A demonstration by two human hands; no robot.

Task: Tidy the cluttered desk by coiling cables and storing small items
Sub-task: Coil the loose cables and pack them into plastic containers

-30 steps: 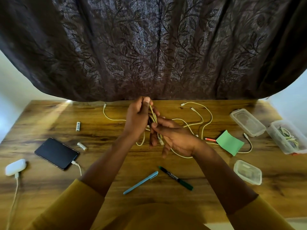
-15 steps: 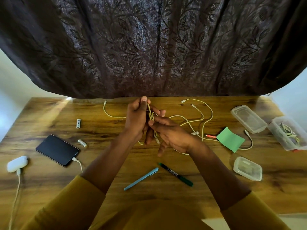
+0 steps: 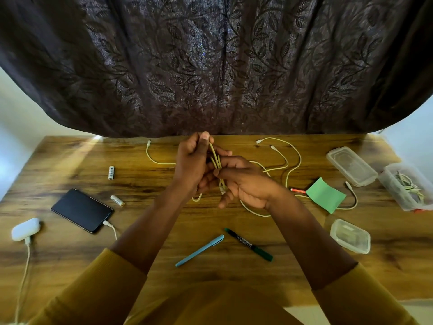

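Above the middle of the wooden desk (image 3: 70,254), my left hand (image 3: 191,160) grips a bundle of pale yellow cable loops (image 3: 216,160). My right hand (image 3: 246,184) pinches the same cable just below the bundle. Loose cable (image 3: 290,167) trails right across the desk in loops, and one end (image 3: 152,156) lies to the left. Two batteries (image 3: 111,172) (image 3: 117,200) lie left of my hands. A red small item (image 3: 297,190) sits beside a green sticky note (image 3: 325,194).
A black phone (image 3: 82,209) with its charging lead and a white earbud case (image 3: 25,228) lie at the left. A blue pen (image 3: 199,250) and a green marker (image 3: 249,244) lie near me. Clear plastic boxes (image 3: 351,165) (image 3: 350,235) and a tub holding cables (image 3: 407,186) stand right. A dark curtain (image 3: 210,66) hangs behind.
My hands have stayed together on the cable. The loop bundle in my left hand has thickened a little and the loose cable on the desk has shifted slightly toward my hands.
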